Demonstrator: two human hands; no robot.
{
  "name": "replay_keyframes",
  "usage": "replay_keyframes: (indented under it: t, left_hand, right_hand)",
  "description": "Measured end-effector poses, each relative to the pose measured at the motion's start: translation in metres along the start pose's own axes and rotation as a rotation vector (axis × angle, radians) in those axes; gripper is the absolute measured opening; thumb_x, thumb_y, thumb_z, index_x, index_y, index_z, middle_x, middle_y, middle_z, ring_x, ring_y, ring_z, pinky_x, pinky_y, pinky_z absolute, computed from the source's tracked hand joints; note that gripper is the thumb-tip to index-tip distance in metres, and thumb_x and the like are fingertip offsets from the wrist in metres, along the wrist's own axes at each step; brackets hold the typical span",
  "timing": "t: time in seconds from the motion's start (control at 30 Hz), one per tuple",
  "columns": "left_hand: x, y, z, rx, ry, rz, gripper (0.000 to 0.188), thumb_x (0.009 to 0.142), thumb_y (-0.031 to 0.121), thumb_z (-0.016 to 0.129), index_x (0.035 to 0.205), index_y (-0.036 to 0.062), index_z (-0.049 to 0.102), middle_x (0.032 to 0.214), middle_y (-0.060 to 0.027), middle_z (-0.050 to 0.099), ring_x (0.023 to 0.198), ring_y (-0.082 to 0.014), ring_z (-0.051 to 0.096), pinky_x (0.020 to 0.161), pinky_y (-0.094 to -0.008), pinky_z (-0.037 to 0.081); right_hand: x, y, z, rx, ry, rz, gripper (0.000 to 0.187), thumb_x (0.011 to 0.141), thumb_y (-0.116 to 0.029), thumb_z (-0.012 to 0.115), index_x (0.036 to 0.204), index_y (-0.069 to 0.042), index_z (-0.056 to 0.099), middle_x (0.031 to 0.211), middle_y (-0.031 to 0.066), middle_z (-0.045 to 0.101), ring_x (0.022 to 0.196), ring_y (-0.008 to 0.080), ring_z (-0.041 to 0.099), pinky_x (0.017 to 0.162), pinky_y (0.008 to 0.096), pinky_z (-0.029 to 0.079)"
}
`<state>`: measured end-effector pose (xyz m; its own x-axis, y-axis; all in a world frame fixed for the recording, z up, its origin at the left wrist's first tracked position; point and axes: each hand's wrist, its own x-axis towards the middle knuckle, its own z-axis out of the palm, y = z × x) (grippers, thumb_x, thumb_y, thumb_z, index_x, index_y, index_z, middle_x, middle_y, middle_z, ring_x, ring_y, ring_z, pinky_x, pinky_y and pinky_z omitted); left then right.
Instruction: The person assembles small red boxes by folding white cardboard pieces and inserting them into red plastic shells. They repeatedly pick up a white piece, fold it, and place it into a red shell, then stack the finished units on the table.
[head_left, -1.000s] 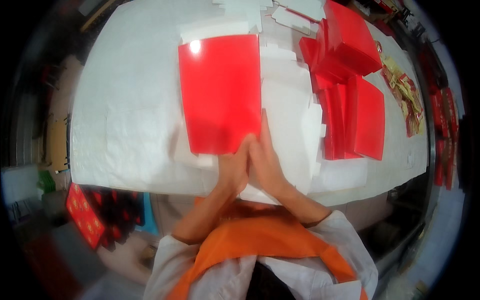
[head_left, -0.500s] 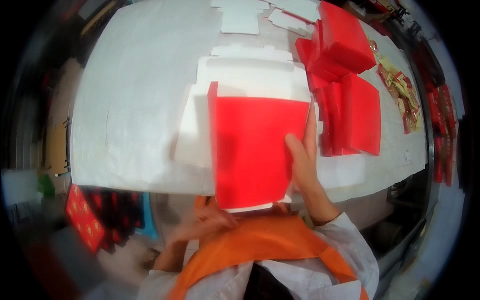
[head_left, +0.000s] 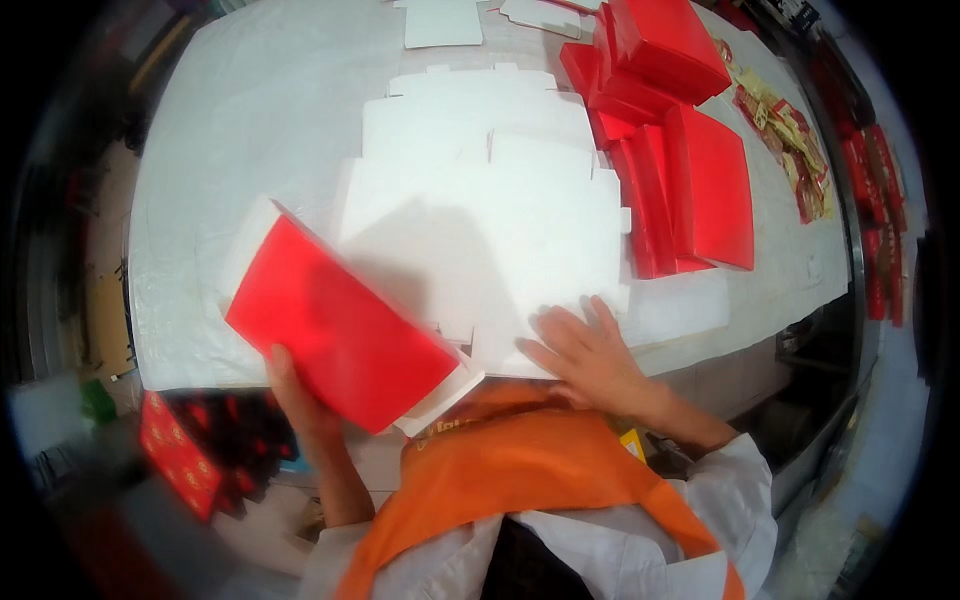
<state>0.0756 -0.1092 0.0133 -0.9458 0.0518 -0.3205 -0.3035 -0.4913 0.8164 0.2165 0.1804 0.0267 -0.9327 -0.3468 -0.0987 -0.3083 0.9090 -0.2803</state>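
Holding a flat red box [head_left: 340, 335] by its lower edge, the left hand [head_left: 295, 395] grips with fingers closed around the underside, so the box sits tilted, partly over the near left edge of the white table [head_left: 220, 130] and partly past it. The red face of the box points up, and a white border shows along its upper left and lower right edges. Just right of it, a stack of flat white card sheets [head_left: 480, 200] with notched edges covers the middle of the table. The right hand [head_left: 590, 355] rests palm down on the near edge of these sheets, fingers spread apart and gripping nothing. Further right, several red boxes [head_left: 700, 190] lie side by side near the table's right edge, with more red boxes [head_left: 665, 45] piled behind them at the far corner. Beyond those, a strip of gold and red packets [head_left: 790, 150] runs along the right edge. The person wears an orange apron [head_left: 520, 470] over white sleeves.
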Motion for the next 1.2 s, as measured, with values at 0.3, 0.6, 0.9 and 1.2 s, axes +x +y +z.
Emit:
replay_keyframes:
  t: [0.3, 0.6, 0.9, 1.2]
  left_hand:
    - [0.005, -0.01, 0.024, -0.045, -0.129, -0.064, 0.056, 0.082, 0.039, 0.054, 0.118, -0.0003, 0.039, 0.105, -0.0109, 0.053, 0.091, -0.019, 0.056, 0.073, -0.0302, 0.05]
    - [0.009, -0.031, 0.056, 0.395, -0.15, 0.125, 0.071, 0.079, 0.028, 0.061, 0.132, 0.0061, 0.019, 0.115, -0.0139, 0.047, 0.1, -0.0221, 0.053, 0.08, -0.0324, 0.049]
    - [-0.01, -0.052, 0.068, 0.337, -0.465, 0.167, 0.085, 0.079, 0.013, 0.058, 0.138, 0.0109, -0.003, 0.13, -0.0142, 0.031, 0.115, -0.0231, 0.037, 0.095, -0.0355, 0.033]
    - [-0.01, -0.059, 0.041, 0.566, -0.374, 0.153, 0.029, 0.083, 0.012, 0.049, 0.109, 0.0044, 0.04, 0.111, -0.0084, 0.043, 0.103, -0.0171, 0.043, 0.09, -0.0278, 0.033]
  right_hand:
    - [0.045, 0.046, -0.008, -0.24, 0.293, -0.077, 0.056, 0.066, -0.004, 0.056, 0.12, -0.016, 0.046, 0.125, 0.0042, 0.044, 0.119, 0.0252, 0.037, 0.1, 0.0558, 0.02]
    - [0.039, 0.065, -0.042, 0.282, -0.021, 0.081, 0.042, 0.081, -0.011, 0.054, 0.121, -0.008, 0.044, 0.126, 0.0118, 0.042, 0.122, 0.0283, 0.034, 0.102, 0.0421, 0.024]
    - [0.099, 0.025, -0.014, 1.233, 0.676, 0.061, 0.038, 0.087, -0.013, 0.041, 0.124, -0.006, 0.037, 0.13, 0.0125, 0.035, 0.112, 0.0235, 0.043, 0.095, 0.0336, 0.034]
    - [0.085, 0.01, 0.019, 1.126, 0.613, 0.185, 0.023, 0.089, -0.017, 0.04, 0.1, -0.003, 0.055, 0.125, 0.015, 0.042, 0.11, 0.0221, 0.042, 0.09, 0.0314, 0.035]
